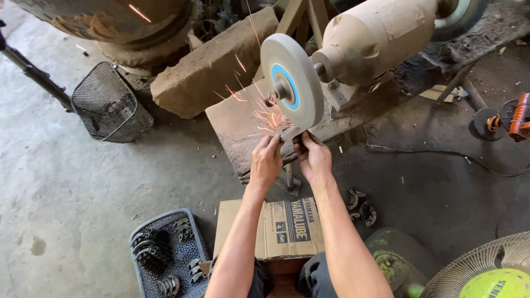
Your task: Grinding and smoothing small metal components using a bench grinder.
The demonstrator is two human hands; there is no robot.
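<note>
A small flat metal piece (289,134) is pressed against the lower edge of a pale grinding wheel (292,80) with a blue centre ring. Orange sparks spray up and to the left from the contact. My left hand (266,161) pinches the piece's left end. My right hand (312,157) pinches its right end. Both arms reach forward from the bottom of the view. The wheel sits on the shaft of a dusty cream bench grinder motor (375,36).
A grey plastic basket (165,254) with several curved metal parts lies at the lower left. A cardboard box (290,226) is below my arms. More curved parts (361,207), a wire basket (110,105), a stone block (212,63) and a fan guard (486,270) surround the spot.
</note>
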